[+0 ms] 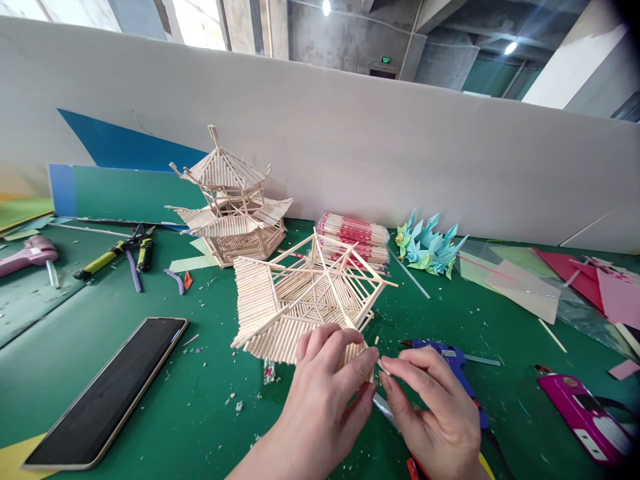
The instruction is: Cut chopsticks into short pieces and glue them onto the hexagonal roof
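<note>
A half-covered pavilion model (285, 313) built of thin wooden sticks sits in the middle of the table. My left hand (325, 387) is closed on its near right corner, fingers over the roof sticks. Just right of it, my right hand (435, 410) pinches a short wooden stick (383, 367) between thumb and forefinger, close to the model's edge. My fingers hide most of that corner. Behind the model stands a finished-looking stick pagoda (225, 200) with tiered roofs. A blue hot glue gun (455, 363) lies beyond my right hand, partly covered by it.
Packs of wooden sticks (353, 237) and a blue folded-paper piece (431, 245) stand at the back. On the left lie a phone (107, 393), pliers (113, 257) and a pink glue gun (30, 255). A magenta device (583, 413) and paper sheets (530, 287) are on the right.
</note>
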A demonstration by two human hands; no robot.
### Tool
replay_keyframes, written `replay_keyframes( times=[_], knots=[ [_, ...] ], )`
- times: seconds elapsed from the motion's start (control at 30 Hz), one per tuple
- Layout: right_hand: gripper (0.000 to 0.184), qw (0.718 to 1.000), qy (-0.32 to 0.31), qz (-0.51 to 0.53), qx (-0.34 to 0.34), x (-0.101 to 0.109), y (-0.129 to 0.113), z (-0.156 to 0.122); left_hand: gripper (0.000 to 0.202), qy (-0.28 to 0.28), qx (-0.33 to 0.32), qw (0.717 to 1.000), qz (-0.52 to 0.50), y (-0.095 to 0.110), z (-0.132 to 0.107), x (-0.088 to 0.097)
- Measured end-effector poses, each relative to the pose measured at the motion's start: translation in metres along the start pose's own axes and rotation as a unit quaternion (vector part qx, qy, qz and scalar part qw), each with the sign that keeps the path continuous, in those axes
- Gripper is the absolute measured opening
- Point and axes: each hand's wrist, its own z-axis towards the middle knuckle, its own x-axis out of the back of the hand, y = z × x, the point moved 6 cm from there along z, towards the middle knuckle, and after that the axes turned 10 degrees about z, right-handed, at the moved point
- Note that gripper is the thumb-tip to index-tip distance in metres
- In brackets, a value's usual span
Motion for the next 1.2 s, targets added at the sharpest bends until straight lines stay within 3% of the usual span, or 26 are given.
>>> replay_keyframes(
  times=[1.2],
  knots=[
    [0.018,1.0,0.012,-0.015,-0.003,0.0019,-0.0019,0.0022,0.025,-0.015,0.001,1.0,0.001,-0.0003,0.0008,0.0018]
  ],
)
